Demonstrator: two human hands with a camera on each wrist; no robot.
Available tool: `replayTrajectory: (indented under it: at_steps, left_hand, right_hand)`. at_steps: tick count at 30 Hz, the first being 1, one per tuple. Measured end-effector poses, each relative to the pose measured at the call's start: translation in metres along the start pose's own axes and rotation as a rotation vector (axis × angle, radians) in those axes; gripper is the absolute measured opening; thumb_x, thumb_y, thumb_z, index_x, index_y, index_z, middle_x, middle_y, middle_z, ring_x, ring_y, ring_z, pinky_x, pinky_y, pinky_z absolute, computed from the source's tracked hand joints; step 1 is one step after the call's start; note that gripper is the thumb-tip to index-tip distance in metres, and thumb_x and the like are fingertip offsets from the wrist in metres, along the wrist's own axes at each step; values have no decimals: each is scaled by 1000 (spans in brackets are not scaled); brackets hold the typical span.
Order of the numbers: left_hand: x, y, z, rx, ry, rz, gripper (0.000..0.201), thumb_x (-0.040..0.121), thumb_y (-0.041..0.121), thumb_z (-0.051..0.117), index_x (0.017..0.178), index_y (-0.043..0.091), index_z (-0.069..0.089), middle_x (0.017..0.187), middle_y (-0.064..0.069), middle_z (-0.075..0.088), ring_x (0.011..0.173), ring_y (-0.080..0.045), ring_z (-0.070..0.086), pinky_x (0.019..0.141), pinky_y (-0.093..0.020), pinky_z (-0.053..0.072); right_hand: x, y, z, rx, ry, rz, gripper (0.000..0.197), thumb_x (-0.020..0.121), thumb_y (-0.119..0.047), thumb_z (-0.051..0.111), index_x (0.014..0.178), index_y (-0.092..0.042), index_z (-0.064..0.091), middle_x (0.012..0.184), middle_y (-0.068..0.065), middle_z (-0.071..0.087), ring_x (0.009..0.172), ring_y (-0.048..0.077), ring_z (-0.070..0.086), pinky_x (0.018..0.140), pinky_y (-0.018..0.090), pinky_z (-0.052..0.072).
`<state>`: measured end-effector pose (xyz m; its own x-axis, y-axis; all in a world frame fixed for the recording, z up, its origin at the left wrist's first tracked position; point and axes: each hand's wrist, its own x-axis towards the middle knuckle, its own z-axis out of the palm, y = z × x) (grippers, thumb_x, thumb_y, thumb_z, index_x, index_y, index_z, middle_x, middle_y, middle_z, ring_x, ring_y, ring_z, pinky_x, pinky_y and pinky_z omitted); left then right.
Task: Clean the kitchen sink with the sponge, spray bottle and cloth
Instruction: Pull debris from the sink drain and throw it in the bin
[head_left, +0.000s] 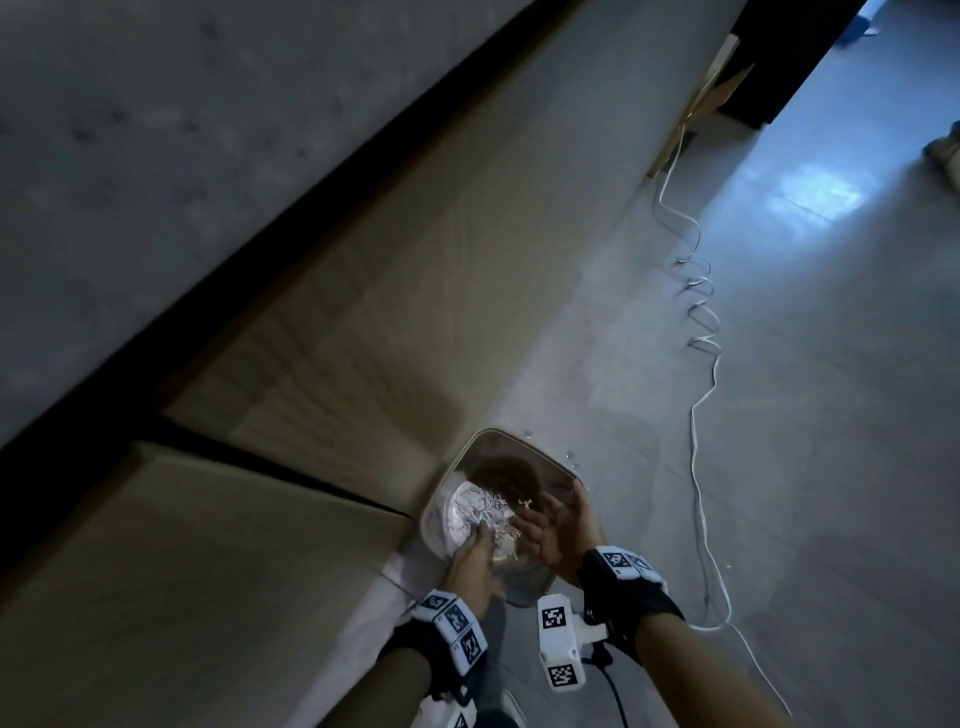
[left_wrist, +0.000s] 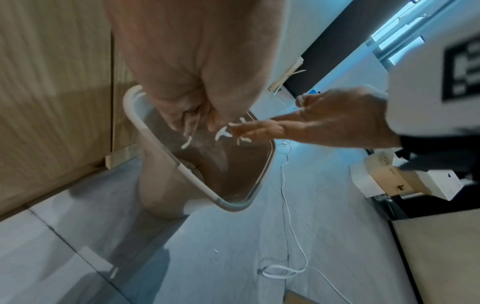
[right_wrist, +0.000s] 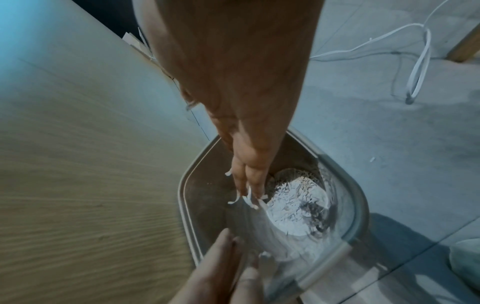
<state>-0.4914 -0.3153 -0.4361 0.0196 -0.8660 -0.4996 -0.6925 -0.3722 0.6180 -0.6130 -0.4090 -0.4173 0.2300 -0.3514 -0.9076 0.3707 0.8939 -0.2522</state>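
No sink, sponge, spray bottle or cloth shows in any view. Both hands hang over a pale waste bin (head_left: 519, 440) that stands on the floor against the cabinet. My left hand (head_left: 470, 558) reaches into the bin's near left side with its fingers extended. My right hand (head_left: 558, 525) is held palm up above the bin, fingers spread. Small white scraps (left_wrist: 223, 131) cling to the right fingertips (right_wrist: 246, 185), and some are falling. A heap of white shredded scraps (right_wrist: 296, 205) lies at the bottom of the bin (right_wrist: 361, 205). Neither hand holds anything.
A wood-grain cabinet front (head_left: 363, 312) rises left of the bin under a dark counter edge (head_left: 260, 249). A white cable (head_left: 701, 415) snakes over the grey tiled floor to the right. Cardboard boxes (left_wrist: 389, 181) sit farther off.
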Motion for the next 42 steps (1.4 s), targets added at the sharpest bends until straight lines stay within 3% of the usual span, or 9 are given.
replayTrajectory:
  at_steps: [3,7,11,16,24,30,33,38,42]
  left_hand:
    - [5,2,-12,-64,102,-27,38,100,7,33,136,8,46,130,-8,54,114,-15,51,82,-3,28]
    - [14,3,-20,-270,222,-115,32,92,-5,47,115,7,64,102,-3,65,97,-12,62,80,-12,47]
    - [25,7,-24,-286,272,-113,17,80,-5,66,89,10,69,80,1,66,73,-5,63,65,-7,50]
    - [23,16,-29,-237,319,-42,25,72,-1,73,77,18,59,72,8,58,60,2,52,59,-4,42]
    - [14,19,-36,-329,116,302,17,91,24,59,98,16,73,106,10,64,103,0,56,91,-12,42]
    - [19,1,-35,-21,12,63,28,96,28,49,102,13,72,125,6,52,118,-11,46,102,-28,35]
    - [17,5,-36,-107,80,104,27,91,-2,50,108,8,68,120,-2,56,112,-13,53,94,-13,37]
    - [21,9,-34,-337,222,-7,29,75,-16,64,91,8,66,101,-6,66,83,-16,68,76,-28,59]
    - [17,21,-37,-267,253,23,29,66,-7,74,75,14,55,80,3,60,65,-7,56,59,-8,45]
  right_hand:
    - [1,-2,-8,-37,5,-23,46,97,-46,24,137,-24,30,120,18,54,98,31,58,71,34,45]
    - [8,6,-9,-159,37,-59,29,101,-17,28,129,-14,35,118,22,58,92,29,64,61,28,47]
    - [18,16,-10,-432,93,-169,26,91,8,49,112,-5,43,80,13,67,56,17,68,49,25,50]
    - [16,18,-14,-625,98,-279,65,73,12,70,127,-4,38,99,12,56,76,13,57,54,15,51]
    - [7,15,-11,-776,76,-357,83,70,16,70,140,-1,28,102,8,53,96,20,53,64,15,52]
    - [6,17,-18,-710,93,-354,76,73,14,69,137,-2,33,110,16,52,92,19,54,79,25,54]
    - [4,12,-18,-445,147,-293,42,91,7,45,129,-9,38,102,17,59,71,15,59,51,19,46]
    - [1,11,-25,-220,98,-251,52,89,19,35,129,-13,37,111,19,57,69,17,67,62,27,41]
    - [0,11,-27,-212,77,-253,59,81,21,52,127,-13,39,109,15,60,79,20,65,63,28,52]
